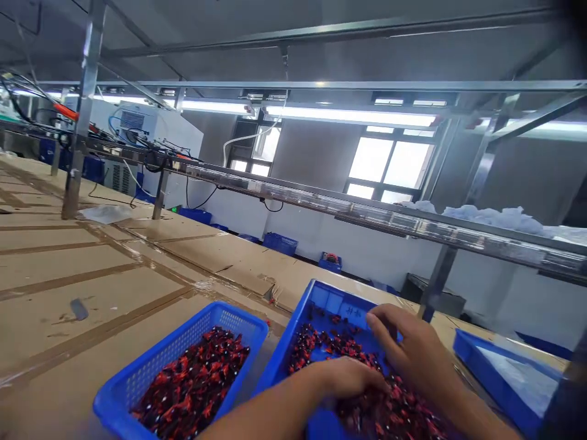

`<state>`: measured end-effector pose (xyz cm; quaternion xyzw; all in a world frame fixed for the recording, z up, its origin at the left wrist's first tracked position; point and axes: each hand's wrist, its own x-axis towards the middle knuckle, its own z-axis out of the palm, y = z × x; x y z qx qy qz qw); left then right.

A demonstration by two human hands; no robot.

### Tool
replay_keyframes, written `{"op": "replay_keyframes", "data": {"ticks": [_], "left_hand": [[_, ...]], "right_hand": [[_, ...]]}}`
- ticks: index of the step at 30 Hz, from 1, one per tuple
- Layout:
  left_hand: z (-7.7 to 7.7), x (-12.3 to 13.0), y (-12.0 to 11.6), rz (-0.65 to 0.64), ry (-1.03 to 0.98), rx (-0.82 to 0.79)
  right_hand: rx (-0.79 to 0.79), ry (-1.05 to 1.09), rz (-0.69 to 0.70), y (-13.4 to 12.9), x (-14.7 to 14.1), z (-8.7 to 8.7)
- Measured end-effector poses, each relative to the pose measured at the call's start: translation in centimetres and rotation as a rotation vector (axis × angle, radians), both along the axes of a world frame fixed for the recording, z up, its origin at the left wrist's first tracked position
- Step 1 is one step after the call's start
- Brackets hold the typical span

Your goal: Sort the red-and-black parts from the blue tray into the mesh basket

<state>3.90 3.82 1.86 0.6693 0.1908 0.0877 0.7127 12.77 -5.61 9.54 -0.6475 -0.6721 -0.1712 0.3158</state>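
Note:
A blue tray (284,342) holds many small dark and red pieces, some scattered on its bottom. My left hand (351,380) is low inside it, its fingers bent down among the pieces; the fingertips are hidden and blurred. My right hand (408,345) is over the tray's right side, thumb and fingers apart, with nothing visible between them. To the left of the tray stands a blue perforated basket (132,366), with a heap of similar red and dark pieces (197,379) in it.
The cardboard-covered table (59,305) bears a small grey piece (79,309) at the left. Another blue tray (499,379) with white material is at the right. Metal posts (438,284) and a shelf rail (321,198) cross behind the trays.

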Motion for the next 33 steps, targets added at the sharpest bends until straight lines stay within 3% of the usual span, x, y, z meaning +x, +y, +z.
{"op": "replay_keyframes", "data": {"ticks": [3, 5, 9, 13, 21, 29, 33], "left_hand": [[0.3, -0.2, 1.5, -0.128, 0.101, -0.25], [0.6, -0.6, 2.1, -0.141, 0.111, -0.362], [1.5, -1.3, 1.9, -0.099, 0.04, -0.361], [1.9, -1.4, 1.4, -0.023, -0.003, -0.277], [1.2, -1.1, 1.4, -0.009, 0.04, -0.234], [2.2, -1.1, 0.5, 0.086, -0.071, -0.358], [2.5, -1.2, 0.5, 0.076, -0.116, -0.38]], "right_hand": [[0.071, 0.11, -0.011, -1.3, 3.0, -2.4], [0.048, 0.161, 0.043, -1.7, 3.6, -4.2], [-0.051, 0.228, 0.113, -1.9, 3.0, -6.3], [-0.049, 0.347, 0.109, -1.8, 2.3, -6.2], [-0.101, 0.478, 0.124, -1.4, 2.8, -6.3], [0.208, 0.168, 0.179, -1.9, 3.0, -5.7], [0.258, 0.142, 0.22, -2.2, 3.0, -5.2]]}}
